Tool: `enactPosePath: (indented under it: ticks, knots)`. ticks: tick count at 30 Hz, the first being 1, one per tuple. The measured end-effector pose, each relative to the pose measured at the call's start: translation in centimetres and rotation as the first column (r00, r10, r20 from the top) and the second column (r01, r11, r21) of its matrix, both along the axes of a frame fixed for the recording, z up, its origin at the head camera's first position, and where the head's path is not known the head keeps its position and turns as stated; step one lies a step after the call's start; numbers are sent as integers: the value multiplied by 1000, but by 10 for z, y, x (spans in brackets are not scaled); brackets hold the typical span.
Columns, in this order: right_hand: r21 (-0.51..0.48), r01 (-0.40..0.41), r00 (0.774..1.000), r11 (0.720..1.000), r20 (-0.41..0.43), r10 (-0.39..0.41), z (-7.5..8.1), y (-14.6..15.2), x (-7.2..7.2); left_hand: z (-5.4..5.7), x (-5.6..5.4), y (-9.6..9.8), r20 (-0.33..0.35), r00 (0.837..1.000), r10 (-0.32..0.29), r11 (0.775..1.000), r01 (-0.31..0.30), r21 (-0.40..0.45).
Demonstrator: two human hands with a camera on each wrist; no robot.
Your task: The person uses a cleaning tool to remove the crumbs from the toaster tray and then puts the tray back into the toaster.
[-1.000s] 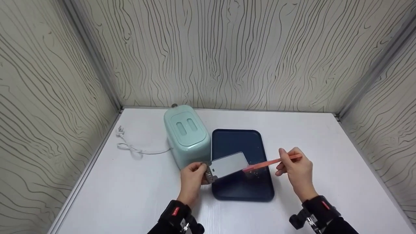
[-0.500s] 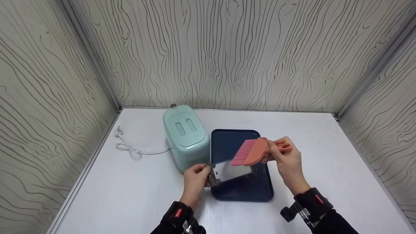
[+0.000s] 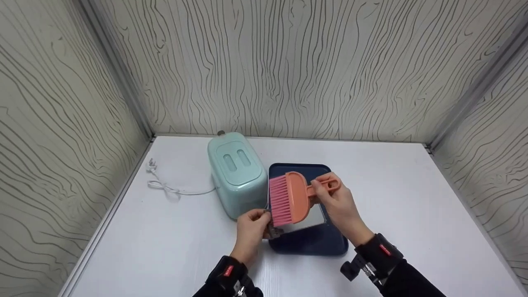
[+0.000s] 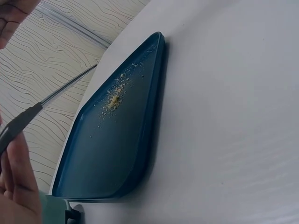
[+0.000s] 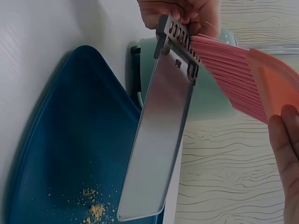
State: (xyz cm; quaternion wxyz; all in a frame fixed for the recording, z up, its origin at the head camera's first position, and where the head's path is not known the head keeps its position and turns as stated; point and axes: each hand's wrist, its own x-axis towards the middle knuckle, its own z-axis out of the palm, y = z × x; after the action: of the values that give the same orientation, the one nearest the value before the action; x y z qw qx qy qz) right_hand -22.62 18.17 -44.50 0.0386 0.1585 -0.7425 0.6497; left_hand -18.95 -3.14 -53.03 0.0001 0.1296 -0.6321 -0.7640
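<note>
My left hand (image 3: 251, 230) pinches a metal crumb tray (image 5: 156, 140) by its dark slotted end. The flat, shiny plate is held tilted above a dark blue tray (image 3: 307, 244). In my right hand (image 3: 341, 208) is the handle of an orange hand brush (image 3: 300, 197) with pink bristles. In the right wrist view those bristles (image 5: 231, 77) lie right at the slotted end of the crumb tray, close to my left fingers. Yellowish crumbs (image 4: 113, 98) are scattered on the blue tray. From the head, the brush covers much of the metal plate.
A mint green toaster (image 3: 240, 165) stands just left of the blue tray. Its white cord (image 3: 181, 192) and plug lie on the white table (image 3: 165, 247) farther left. Wood-patterned panels (image 3: 264, 70) enclose the back and sides.
My right hand has moved left and turned the brush from edge-on to broad side up, its bristles now over the slotted end. The crumb tray has shifted slightly right and down.
</note>
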Motion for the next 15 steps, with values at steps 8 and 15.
enactPosePath:
  ticks: [8,15]
  knots:
    - [-25,-27,999,999,31,27,-4,-3,-4,0,1,-1,10,1000,-23,999,23,-29]
    - [0,14,999,1000,47,-14,-9,1,-8,-2,1,0,16,1000,-13,999,14,-51]
